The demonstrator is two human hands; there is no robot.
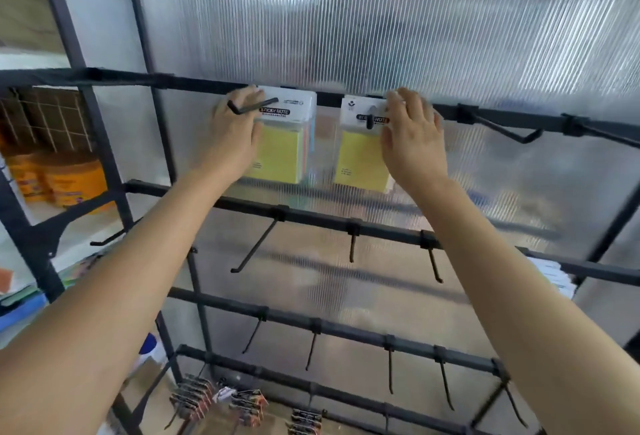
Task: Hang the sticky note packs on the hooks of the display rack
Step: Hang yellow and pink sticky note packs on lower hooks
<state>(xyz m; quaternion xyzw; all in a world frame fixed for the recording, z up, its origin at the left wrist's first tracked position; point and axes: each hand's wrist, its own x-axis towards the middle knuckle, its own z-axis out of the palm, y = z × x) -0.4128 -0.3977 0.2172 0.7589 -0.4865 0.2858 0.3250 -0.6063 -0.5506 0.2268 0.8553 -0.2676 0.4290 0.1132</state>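
Two sticky note packs hang side by side at the top bar (194, 83) of the black display rack. The left pack (282, 143), yellow with a white header card, sits on a hook (254, 106) whose bent tip sticks out in front of my left hand (233, 138). That hand grips the pack's left edge. The right pack (362, 157) hangs on a short hook (370, 121) through its header. My right hand (412, 138) lies flat against its right edge with straight fingers.
Bare hooks (502, 129) continue to the right on the top bar, and several more (254, 247) stick out from the lower bars. Carded goods (249, 403) hang near the bottom. A ribbed translucent panel (381, 19) backs the rack. Orange tubs (65, 178) sit on a shelf at the left.
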